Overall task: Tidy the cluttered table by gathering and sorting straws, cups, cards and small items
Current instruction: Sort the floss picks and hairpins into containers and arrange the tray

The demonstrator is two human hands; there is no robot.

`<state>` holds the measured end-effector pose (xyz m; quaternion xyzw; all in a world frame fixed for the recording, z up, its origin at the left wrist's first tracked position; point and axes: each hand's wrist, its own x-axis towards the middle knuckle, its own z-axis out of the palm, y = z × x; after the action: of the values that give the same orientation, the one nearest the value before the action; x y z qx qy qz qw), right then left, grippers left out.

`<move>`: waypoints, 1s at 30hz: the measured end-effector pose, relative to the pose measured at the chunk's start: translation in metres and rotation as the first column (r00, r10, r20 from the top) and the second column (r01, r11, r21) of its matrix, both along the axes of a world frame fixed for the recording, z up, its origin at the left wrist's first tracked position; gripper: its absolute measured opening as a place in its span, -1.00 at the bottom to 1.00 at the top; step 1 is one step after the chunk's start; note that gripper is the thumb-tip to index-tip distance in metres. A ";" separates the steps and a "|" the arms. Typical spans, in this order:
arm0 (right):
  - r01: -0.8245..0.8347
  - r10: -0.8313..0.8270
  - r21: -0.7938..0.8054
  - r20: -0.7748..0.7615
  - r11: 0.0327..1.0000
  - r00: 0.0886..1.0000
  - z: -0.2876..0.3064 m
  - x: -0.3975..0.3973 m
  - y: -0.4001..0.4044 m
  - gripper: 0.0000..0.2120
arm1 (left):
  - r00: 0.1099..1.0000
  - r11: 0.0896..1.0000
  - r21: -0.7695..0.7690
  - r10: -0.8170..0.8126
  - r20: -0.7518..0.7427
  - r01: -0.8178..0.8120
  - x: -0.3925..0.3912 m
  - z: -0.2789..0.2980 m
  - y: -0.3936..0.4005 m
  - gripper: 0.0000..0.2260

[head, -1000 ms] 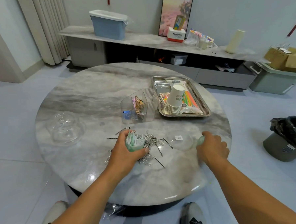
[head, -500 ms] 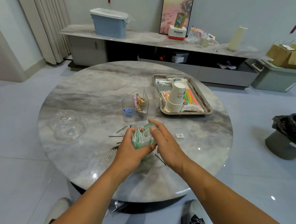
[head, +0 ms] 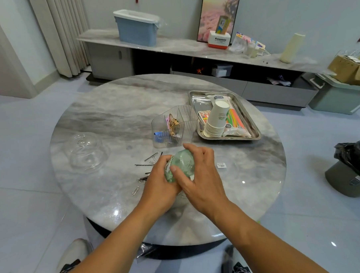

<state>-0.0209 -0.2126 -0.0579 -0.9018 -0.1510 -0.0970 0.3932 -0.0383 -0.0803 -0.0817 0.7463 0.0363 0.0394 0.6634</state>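
- Done: cups (head: 215,120) and straws (head: 234,119) sit in the tray (head: 256,132).
- Both hands, left (head: 159,184) and right (head: 200,177), clasp a green container (head: 181,163).
- Left: loose clips and pins (head: 145,171) on the tabletop (head: 111,119).

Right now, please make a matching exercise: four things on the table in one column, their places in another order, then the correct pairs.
Things:
1. paper cups
2. green container
3. glass lid
4. paper clip

Places:
A. far left part of the table
B. in the metal tray
C. on the bare tabletop beside the left hand
D. held between the left hand and the right hand

Pairs: 1-B, 2-D, 3-A, 4-C
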 end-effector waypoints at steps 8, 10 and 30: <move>-0.122 0.119 -0.157 -0.025 0.980 0.993 0.006 0.002 -0.004 -0.43 | 0.996 0.990 0.125 -0.071 0.046 0.065 -0.003 -0.003 0.000 -0.66; -0.155 0.146 -0.222 -0.057 0.963 0.988 0.004 0.003 -0.006 -0.44 | 0.998 0.978 0.201 -0.054 0.026 0.048 -0.005 -0.004 0.001 -0.62; -0.213 0.208 -0.034 -0.109 0.977 0.972 0.008 0.001 -0.015 -0.48 | 0.989 0.908 0.394 -0.147 -0.016 0.141 -0.001 0.014 0.011 -0.41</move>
<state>-0.0201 -0.2281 -0.0501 -0.8932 -0.2270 -0.0039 0.3881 -0.0393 -0.0693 -0.0677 0.8648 -0.0322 0.0023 0.5011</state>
